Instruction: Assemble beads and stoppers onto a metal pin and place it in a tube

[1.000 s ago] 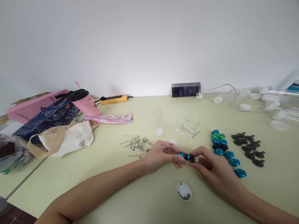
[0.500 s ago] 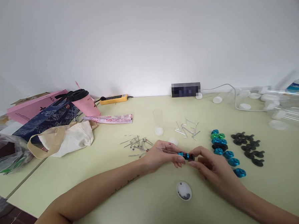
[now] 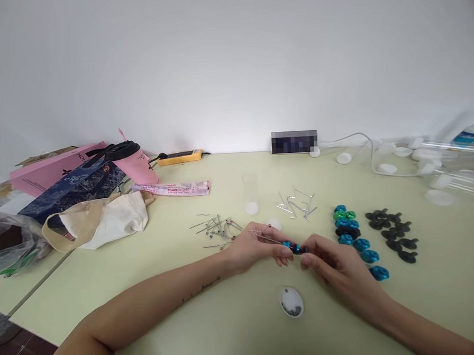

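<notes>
Just right of the table's middle, my left hand (image 3: pixel 249 249) pinches a small shiny blue and black part (image 3: pixel 291 246) between thumb and fingers. Thin metal rods (image 3: pixel 268 238) run from it back over that hand, one tipped with a small dark red bead. My right hand (image 3: pixel 340 265) grips the dark right end of the same part with thumb and fingertips, covering some of it. Below both hands is a white oval dish (image 3: pixel 291 296) with small dark metal bits. Behind my left hand lies a pile of metal pins with beaded ends (image 3: pixel 219 228).
Bent metal rods (image 3: pixel 296 203) lie beyond the hands, near a clear cylinder (image 3: pixel 250 192). To the right are blue and green metallic pieces (image 3: pixel 362 245) and black lever-like pieces (image 3: pixel 394 233). A pink cup (image 3: pixel 139 164), cloth bag (image 3: pixel 116 221) and yellow power strip (image 3: pixel 180 157) stand left.
My right fingertips have closed further around the dark end of the part, which shows less now. My left hand stays nearly still.
</notes>
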Tool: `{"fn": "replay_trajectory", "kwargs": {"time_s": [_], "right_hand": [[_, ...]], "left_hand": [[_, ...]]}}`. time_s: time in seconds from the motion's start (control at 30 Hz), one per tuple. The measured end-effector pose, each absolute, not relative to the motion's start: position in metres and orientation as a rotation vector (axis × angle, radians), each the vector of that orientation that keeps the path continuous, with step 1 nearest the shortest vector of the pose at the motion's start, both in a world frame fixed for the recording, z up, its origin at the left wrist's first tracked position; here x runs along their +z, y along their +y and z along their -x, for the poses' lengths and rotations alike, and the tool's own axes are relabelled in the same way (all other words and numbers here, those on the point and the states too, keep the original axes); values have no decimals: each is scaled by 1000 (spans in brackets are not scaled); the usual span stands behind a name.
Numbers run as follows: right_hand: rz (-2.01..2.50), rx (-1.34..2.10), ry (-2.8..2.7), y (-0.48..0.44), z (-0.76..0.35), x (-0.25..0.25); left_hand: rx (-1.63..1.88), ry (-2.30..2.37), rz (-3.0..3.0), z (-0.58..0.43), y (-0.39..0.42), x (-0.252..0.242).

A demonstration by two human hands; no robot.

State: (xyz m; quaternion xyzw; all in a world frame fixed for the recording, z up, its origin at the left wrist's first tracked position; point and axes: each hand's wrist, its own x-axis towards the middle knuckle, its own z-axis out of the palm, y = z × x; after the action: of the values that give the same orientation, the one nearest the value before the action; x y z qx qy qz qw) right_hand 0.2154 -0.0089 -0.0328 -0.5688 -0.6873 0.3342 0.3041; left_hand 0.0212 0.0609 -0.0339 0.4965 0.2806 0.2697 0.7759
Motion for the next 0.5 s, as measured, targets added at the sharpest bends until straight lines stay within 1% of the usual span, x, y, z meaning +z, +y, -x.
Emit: {"fn": "replay_trajectory", "kwargs": {"time_s": [0.13,0.3,0.5], "right_hand": [[1528,833,-1796,-9,-215,-33],[1503,893,-1810,-10,-214,-31],[1501,795,-1820,-11,-215,-32]], "left_hand": [[572,603,-1086,-21,61,-33],[582,608,-1077,-21,60,-33],[556,613,-1091,-21,60,-32]]}}
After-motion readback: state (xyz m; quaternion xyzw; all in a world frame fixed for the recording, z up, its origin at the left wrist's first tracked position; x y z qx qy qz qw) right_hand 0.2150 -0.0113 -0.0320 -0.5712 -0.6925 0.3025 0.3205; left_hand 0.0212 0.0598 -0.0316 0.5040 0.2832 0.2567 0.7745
